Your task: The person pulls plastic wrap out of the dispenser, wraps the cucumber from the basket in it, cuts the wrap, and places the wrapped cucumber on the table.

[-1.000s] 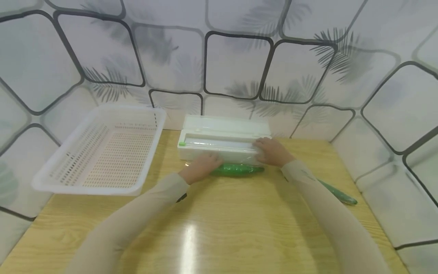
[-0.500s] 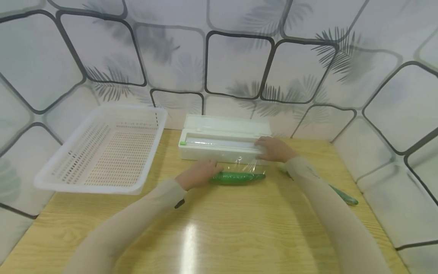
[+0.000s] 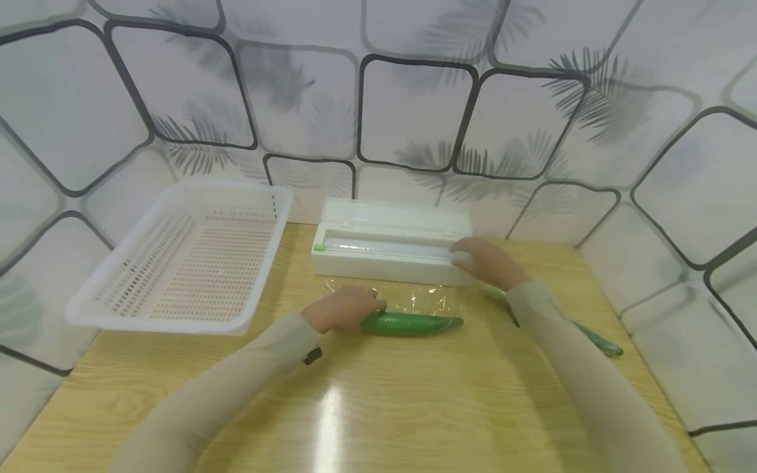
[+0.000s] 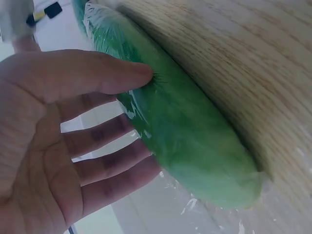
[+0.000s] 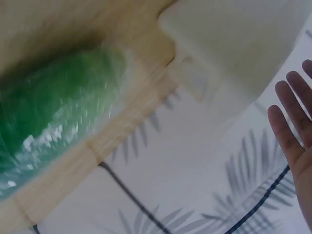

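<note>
My left hand [image 3: 345, 308] grips the left part of a green cucumber [image 3: 412, 323] lying on the table. In the left wrist view the thumb presses on the film-covered cucumber [image 4: 180, 112], with the fingers along its other side. Clear cling film [image 3: 408, 297] stretches between the cucumber and a white cling film box [image 3: 378, 266], whose lid stands raised and shows the roll inside. At the box's right end is my right hand [image 3: 487, 261]. Its fingers look straight in the right wrist view, beside the white box [image 5: 234, 48].
A white perforated basket [image 3: 254, 289] stands at the left. Under and past my right forearm lies another film-wrapped cucumber [image 3: 598, 339], partly hidden. A patterned wall covering [image 3: 414, 112] rises behind the wooden table [image 3: 414, 407].
My left hand has drawn the cucumber toward me, away from the box, and film now spans the gap. The right hand has shifted slightly right at the box's end.
</note>
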`<state>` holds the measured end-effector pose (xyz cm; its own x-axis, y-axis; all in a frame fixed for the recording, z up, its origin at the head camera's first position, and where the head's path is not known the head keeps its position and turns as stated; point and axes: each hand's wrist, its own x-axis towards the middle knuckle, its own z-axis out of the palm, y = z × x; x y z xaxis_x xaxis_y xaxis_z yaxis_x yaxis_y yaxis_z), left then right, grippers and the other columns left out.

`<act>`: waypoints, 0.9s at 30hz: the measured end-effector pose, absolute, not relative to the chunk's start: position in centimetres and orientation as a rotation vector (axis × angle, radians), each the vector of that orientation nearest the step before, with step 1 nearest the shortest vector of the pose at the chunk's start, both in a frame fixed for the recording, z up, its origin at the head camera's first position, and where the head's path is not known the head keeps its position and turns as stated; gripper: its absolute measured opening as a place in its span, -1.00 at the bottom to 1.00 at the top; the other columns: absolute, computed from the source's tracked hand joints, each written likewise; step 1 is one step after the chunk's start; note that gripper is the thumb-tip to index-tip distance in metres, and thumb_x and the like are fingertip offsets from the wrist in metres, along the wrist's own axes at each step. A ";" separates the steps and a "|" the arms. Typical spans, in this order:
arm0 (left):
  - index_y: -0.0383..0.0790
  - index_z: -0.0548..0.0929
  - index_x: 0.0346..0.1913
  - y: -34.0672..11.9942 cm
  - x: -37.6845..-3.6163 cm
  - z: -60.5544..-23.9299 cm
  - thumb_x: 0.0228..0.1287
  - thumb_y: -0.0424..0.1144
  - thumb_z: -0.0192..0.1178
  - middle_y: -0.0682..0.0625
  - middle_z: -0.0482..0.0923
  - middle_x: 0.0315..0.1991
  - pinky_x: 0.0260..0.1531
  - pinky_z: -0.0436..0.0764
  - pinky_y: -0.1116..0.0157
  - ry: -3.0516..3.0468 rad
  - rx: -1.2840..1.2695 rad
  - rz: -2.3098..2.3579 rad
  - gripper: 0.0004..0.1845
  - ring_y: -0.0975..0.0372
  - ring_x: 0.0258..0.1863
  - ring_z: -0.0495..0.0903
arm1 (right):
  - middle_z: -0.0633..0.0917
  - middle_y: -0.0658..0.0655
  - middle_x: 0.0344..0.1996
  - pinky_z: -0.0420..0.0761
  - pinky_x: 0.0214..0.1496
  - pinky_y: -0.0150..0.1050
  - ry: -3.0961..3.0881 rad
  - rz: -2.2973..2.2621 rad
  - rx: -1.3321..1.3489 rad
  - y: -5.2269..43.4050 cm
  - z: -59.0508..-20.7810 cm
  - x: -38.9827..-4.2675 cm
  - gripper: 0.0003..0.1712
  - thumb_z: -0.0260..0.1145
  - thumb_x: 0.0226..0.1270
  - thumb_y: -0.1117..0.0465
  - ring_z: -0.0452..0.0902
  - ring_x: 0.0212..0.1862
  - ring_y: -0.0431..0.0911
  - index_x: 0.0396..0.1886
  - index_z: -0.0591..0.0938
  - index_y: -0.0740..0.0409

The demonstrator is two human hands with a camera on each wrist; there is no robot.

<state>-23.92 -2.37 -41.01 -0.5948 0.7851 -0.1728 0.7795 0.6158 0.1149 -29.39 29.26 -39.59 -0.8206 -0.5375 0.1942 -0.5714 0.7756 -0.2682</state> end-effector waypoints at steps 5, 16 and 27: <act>-0.07 0.57 0.03 -2.3 -23.9 -41.0 -0.14 -0.40 0.35 0.02 0.56 -0.17 -0.15 0.59 0.24 2.630 1.242 0.062 -0.46 0.22 -0.24 0.53 | 0.72 0.14 -0.26 0.62 0.00 -0.10 -2.755 0.458 1.058 28.0 -40.5 -25.5 -0.84 0.30 0.19 0.29 0.63 -0.16 0.00 -0.23 0.67 0.23; -0.08 0.41 0.27 -2.5 -24.3 -42.4 -0.10 -0.29 0.30 -0.05 0.50 0.01 0.03 0.54 0.11 2.629 1.155 0.098 -0.28 0.14 -0.08 0.51 | 0.68 0.07 -0.22 0.64 -0.07 -0.22 -2.961 0.382 1.053 26.5 -43.5 -21.2 -0.64 0.45 0.04 0.16 0.60 -0.17 -0.11 -0.15 0.64 0.19; -0.26 0.37 0.22 -5.0 -24.2 -43.6 -0.01 -0.31 0.38 -0.10 0.42 -0.05 -0.09 0.61 0.25 2.689 1.059 0.449 -0.33 0.14 -0.13 0.51 | 0.62 0.10 -0.27 0.64 -0.08 -0.21 -2.912 0.352 1.067 26.0 -44.8 -21.9 -0.59 0.48 -0.08 0.34 0.57 -0.21 -0.08 -0.16 0.58 0.19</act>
<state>-24.18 -5.02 -43.57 -0.7174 0.6911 -0.0877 0.6251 0.6942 0.3568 -21.88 26.02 -44.80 -0.7659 -0.6358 0.0963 -0.6404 0.7406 -0.2034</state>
